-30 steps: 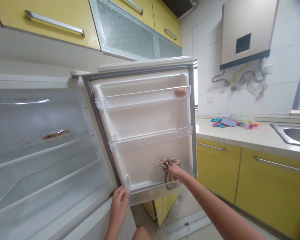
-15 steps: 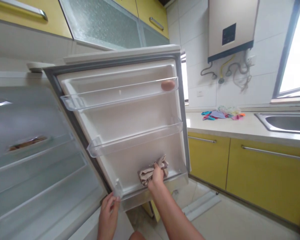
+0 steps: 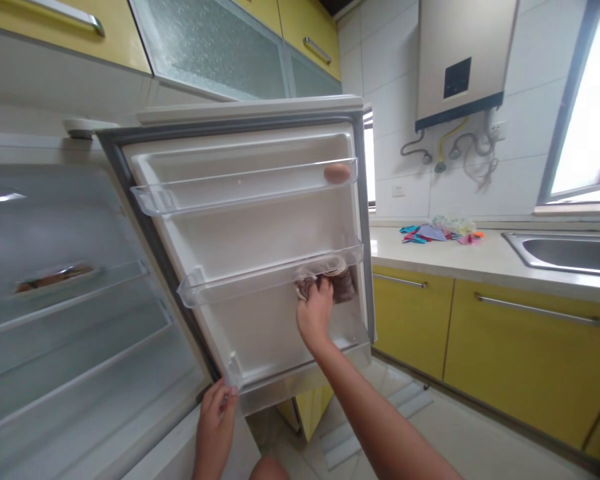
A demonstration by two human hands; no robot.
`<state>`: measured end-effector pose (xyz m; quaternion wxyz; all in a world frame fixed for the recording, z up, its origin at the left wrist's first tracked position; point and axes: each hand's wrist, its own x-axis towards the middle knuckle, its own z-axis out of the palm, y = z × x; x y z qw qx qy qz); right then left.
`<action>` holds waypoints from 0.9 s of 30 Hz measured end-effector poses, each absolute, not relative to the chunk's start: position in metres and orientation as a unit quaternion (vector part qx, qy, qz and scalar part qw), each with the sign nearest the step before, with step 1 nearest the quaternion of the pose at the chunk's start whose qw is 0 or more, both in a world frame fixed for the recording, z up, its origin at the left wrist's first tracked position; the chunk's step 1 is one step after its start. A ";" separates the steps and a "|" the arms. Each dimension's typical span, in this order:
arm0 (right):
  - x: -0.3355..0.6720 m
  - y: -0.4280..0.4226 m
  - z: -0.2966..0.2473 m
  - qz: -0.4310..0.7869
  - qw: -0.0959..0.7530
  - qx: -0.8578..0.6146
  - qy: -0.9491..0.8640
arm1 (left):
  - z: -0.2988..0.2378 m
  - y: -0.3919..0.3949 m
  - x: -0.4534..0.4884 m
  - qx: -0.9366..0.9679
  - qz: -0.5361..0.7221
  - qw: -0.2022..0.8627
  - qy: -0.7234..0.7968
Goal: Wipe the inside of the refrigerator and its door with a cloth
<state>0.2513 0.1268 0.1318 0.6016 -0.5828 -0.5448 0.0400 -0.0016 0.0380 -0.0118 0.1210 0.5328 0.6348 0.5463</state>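
The refrigerator door [image 3: 240,240] stands open in front of me, its inner side facing me. My right hand [image 3: 316,312] is closed on a brown and cream patterned cloth [image 3: 344,285], pressed to the inner panel just under the middle clear door shelf [image 3: 240,287]. Part of the cloth shows blurred behind that shelf's lower edge. Down at the door's lower left corner, my left hand [image 3: 217,413] has its fingers curled on the end of the bottom clear door shelf [image 3: 280,390]. A brown egg [image 3: 337,173] lies at the right end of the top door shelf [image 3: 240,190].
Left of the door is the refrigerator interior with glass shelves [image 3: 75,343] and a wrapped tray of food [image 3: 55,277]. To the right, colourful cloths [image 3: 433,232] lie on the counter [image 3: 410,257] beside a metal sink [image 3: 570,253]. A water heater [image 3: 465,60] hangs above.
My right hand has moved the cloth upward, from near the bottom door shelf to just below the middle one. My left hand stays at the lower corner. The view has shifted slightly.
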 end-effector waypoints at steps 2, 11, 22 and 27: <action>0.259 0.118 0.128 -0.043 0.498 -0.584 -0.640 | -0.013 0.038 0.000 0.529 0.550 0.113 0.636; 0.305 0.124 0.116 -0.099 0.427 -0.624 -0.647 | -0.017 0.040 -0.003 0.525 0.558 0.123 0.632; 0.273 0.140 0.077 0.060 0.611 -0.656 -0.439 | -0.007 0.032 0.005 0.528 0.548 0.133 0.635; 0.275 0.159 0.055 0.028 0.616 -0.639 -0.460 | -0.006 0.030 0.010 0.525 0.561 0.118 0.629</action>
